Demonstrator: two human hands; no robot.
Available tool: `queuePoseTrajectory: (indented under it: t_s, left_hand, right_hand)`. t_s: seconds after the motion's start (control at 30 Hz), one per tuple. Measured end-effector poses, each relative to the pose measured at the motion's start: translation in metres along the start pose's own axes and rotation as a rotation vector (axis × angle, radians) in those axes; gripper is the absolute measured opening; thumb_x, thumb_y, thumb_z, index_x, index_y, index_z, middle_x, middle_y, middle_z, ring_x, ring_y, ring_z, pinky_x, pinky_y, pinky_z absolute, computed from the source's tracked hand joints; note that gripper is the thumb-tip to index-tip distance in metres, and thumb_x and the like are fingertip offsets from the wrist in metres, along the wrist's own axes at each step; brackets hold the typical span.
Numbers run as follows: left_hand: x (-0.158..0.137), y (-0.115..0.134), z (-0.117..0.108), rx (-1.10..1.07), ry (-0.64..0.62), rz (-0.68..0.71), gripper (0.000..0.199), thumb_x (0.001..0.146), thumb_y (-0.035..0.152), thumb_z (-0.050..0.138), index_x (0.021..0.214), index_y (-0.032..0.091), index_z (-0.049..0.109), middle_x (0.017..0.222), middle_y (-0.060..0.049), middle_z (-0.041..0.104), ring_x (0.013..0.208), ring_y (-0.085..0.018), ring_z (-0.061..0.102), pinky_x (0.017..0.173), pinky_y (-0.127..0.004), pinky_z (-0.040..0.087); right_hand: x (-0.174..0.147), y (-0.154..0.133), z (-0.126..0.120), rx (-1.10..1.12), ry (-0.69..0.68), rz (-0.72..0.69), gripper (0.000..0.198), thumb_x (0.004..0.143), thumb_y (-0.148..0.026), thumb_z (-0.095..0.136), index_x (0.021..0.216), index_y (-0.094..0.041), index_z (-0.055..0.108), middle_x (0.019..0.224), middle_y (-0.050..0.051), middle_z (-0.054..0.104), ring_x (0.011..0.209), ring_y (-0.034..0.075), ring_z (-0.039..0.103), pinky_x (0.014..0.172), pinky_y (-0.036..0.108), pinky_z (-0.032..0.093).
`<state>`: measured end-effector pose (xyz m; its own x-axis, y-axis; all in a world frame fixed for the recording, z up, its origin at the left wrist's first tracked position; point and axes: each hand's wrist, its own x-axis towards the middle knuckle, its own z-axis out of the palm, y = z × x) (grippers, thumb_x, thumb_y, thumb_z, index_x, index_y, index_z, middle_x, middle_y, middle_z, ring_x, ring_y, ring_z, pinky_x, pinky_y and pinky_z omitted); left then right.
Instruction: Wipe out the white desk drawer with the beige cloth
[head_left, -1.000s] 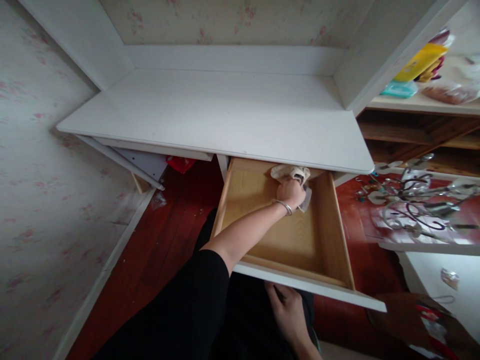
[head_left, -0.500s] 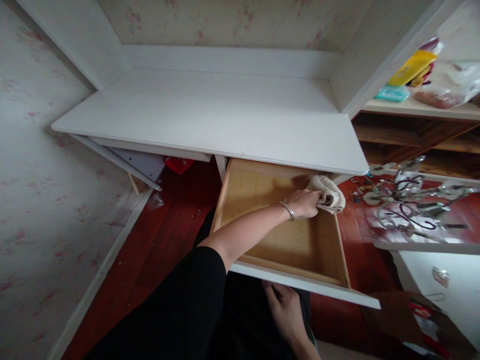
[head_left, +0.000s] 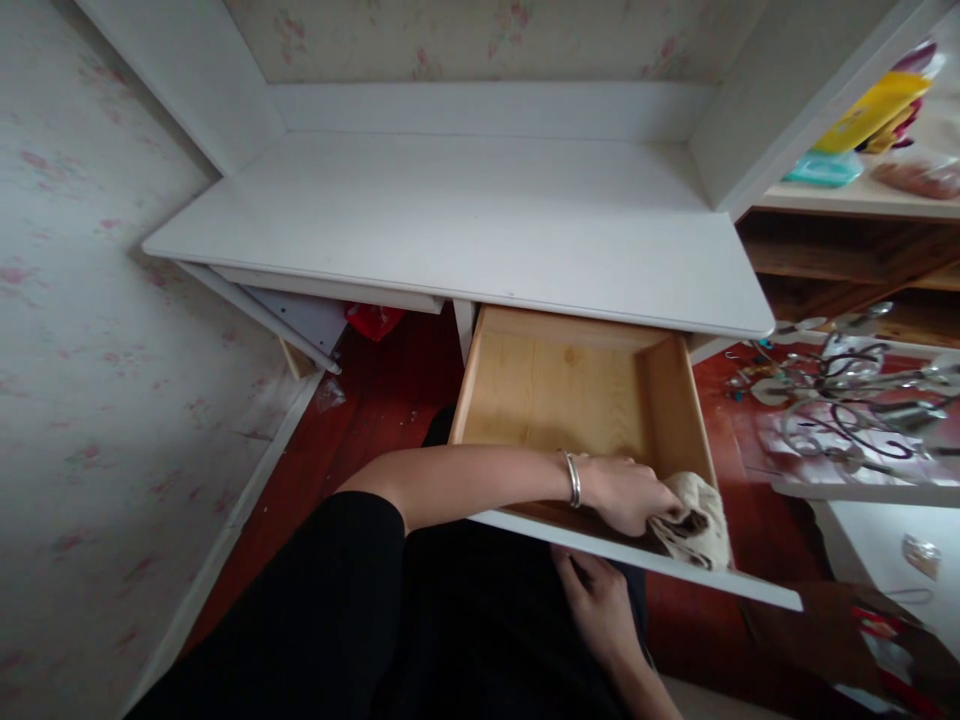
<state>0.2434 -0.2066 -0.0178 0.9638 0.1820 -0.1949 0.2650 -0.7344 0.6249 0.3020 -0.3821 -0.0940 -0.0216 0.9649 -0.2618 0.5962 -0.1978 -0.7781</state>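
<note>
My left hand [head_left: 626, 495], with a silver bracelet [head_left: 573, 478] at the wrist, grips a folded beige cloth [head_left: 701, 520]. It presses the cloth into the front right corner of a pulled-out wooden drawer [head_left: 540, 390], against the inner side of the white front panel [head_left: 757, 590]. Below that panel, close against it, is my right hand [head_left: 600, 610]. Its fingers are curled, and their tips are hidden, so what they hold cannot be made out. The drawer sits under the white desk [head_left: 465, 215].
To the right, a metal chandelier-like fixture [head_left: 862, 390] lies near the wooden shelf unit [head_left: 825, 245]. Bags and a yellow packet [head_left: 874, 110] rest on top. Flowered wallpaper [head_left: 97, 400] borders the left side. A red item [head_left: 373, 318] is under the desk.
My left hand has brought the cloth from the drawer's back right corner along its right side to the front right corner. The right hand stays by the front panel. The view has shifted slightly.
</note>
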Motion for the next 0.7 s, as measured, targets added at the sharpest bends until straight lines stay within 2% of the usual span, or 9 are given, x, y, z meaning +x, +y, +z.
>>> queuePoseTrajectory:
  t_s: [0.1, 0.23, 0.37, 0.5, 0.6, 0.7]
  left_hand:
    - [-0.023, -0.001, -0.006, 0.026, -0.023, -0.058, 0.025, 0.069, 0.016, 0.06, 0.092, 0.022, 0.066, 0.097, -0.011, 0.07, 0.085, -0.027, 0.067, 0.061, -0.033, 0.044]
    - [-0.066, -0.011, -0.015, -0.012, -0.018, -0.155, 0.015, 0.059, 0.011, 0.069, 0.067, 0.023, 0.065, 0.078, -0.008, 0.069, 0.075, -0.026, 0.065, 0.063, -0.034, 0.045]
    - [-0.115, -0.022, -0.029, -0.139, -0.034, -0.335, 0.029, 0.046, -0.001, 0.069, 0.042, 0.022, 0.052, 0.053, -0.006, 0.059, 0.068, -0.027, 0.062, 0.071, -0.038, 0.045]
    - [-0.148, -0.03, -0.033, -0.214, -0.043, -0.413, 0.037, 0.044, -0.007, 0.065, 0.035, 0.021, 0.042, 0.046, -0.005, 0.052, 0.073, -0.028, 0.061, 0.079, -0.04, 0.041]
    - [-0.158, -0.034, -0.026, -0.165, 0.041, -0.397, 0.039, 0.051, -0.007, 0.061, 0.036, 0.02, 0.038, 0.053, -0.007, 0.057, 0.083, -0.027, 0.06, 0.086, -0.041, 0.037]
    - [-0.162, -0.041, -0.019, -0.152, 0.169, -0.373, 0.042, 0.053, -0.009, 0.056, 0.034, 0.018, 0.03, 0.051, -0.007, 0.055, 0.083, -0.025, 0.059, 0.09, -0.041, 0.033]
  right_hand:
    - [-0.001, 0.001, 0.0, -0.008, -0.004, 0.011, 0.05, 0.09, -0.06, 0.045, 0.079, -0.019, 0.073, 0.083, 0.008, 0.074, 0.078, 0.025, 0.067, 0.075, 0.032, 0.05]
    - [-0.003, 0.001, 0.001, 0.004, -0.005, 0.034, 0.053, 0.088, -0.063, 0.045, 0.084, -0.019, 0.075, 0.09, 0.01, 0.075, 0.085, 0.028, 0.068, 0.079, 0.034, 0.051]
    - [-0.003, 0.002, 0.001, 0.03, -0.013, 0.054, 0.052, 0.088, -0.063, 0.045, 0.09, -0.02, 0.076, 0.096, 0.01, 0.075, 0.091, 0.029, 0.068, 0.083, 0.035, 0.051]
    - [-0.002, 0.003, 0.001, 0.035, -0.022, 0.042, 0.051, 0.089, -0.062, 0.045, 0.086, -0.02, 0.075, 0.092, 0.01, 0.075, 0.087, 0.029, 0.068, 0.08, 0.034, 0.051]
    - [-0.002, 0.003, 0.001, 0.033, -0.025, 0.032, 0.052, 0.089, -0.061, 0.044, 0.085, -0.019, 0.075, 0.089, 0.01, 0.075, 0.084, 0.028, 0.068, 0.078, 0.034, 0.051]
    - [-0.002, 0.003, 0.0, 0.032, -0.038, 0.041, 0.051, 0.09, -0.06, 0.044, 0.086, -0.02, 0.075, 0.09, 0.01, 0.075, 0.087, 0.029, 0.068, 0.079, 0.034, 0.051]
